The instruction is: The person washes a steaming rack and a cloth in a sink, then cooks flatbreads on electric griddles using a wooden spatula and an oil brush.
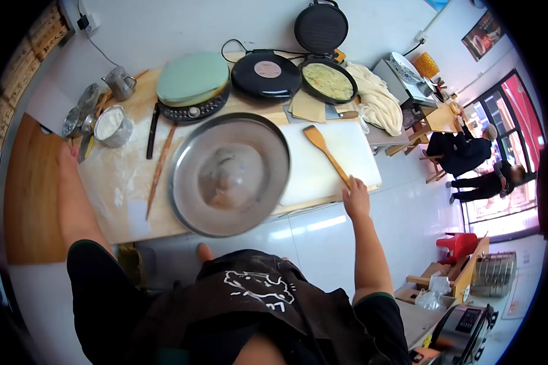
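Note:
My right hand [357,198] is closed around the handle end of a wooden spatula [323,146], whose blade lies over a white cutting board [347,164]. At the table's left end my left hand [69,155] has its fingers stretched out, close to small metal canisters [72,123] and a metal pot of flour [111,126]; nothing shows in it. Between my arms a large round metal tray [256,182] overhangs the front edge of the table. A flatbread [329,83] lies in the opened black electric griddle [321,36].
A shut black griddle [266,74] and a green-lidded one [192,79] stand along the back. A thin rolling pin [161,167] and a dark stick [153,132] lie on the floury wooden board. Cream cloth [374,94] hangs at right. Two people [469,149] are farther off.

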